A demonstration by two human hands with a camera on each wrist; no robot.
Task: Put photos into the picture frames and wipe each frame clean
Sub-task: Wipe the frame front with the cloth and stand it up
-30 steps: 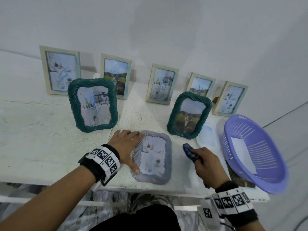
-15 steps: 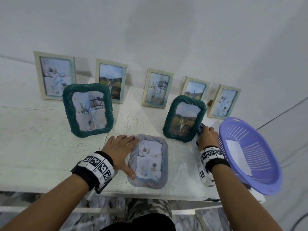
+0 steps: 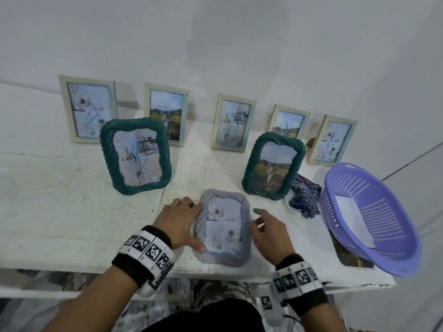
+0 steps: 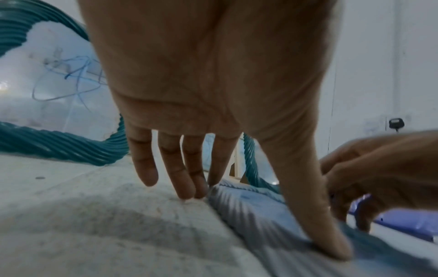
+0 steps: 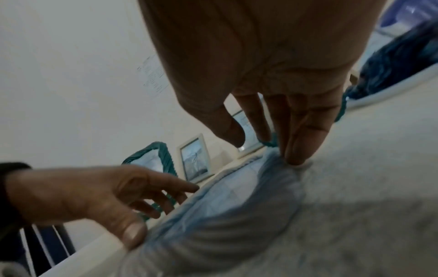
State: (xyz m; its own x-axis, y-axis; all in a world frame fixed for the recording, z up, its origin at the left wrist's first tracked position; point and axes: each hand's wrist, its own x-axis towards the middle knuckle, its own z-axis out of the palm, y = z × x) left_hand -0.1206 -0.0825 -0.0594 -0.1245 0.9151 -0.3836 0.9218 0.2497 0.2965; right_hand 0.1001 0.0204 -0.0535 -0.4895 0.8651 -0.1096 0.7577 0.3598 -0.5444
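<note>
— Frame (image 3: 224, 227)'s position?
— Flat, face up, at the table (image 3: 72, 212) front edge, long axis pointing away from me. My left hand (image 3: 178, 221) presses its left rim, fingers straight; right hand (image 3: 269, 230) fingers spread, fingertips touching its right rim.

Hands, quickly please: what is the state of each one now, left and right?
Left hand: open, thumb and fingers resting on the left edge of the grey frame.
Right hand: open, holding nothing, fingertips at the frame's right edge.
</note>
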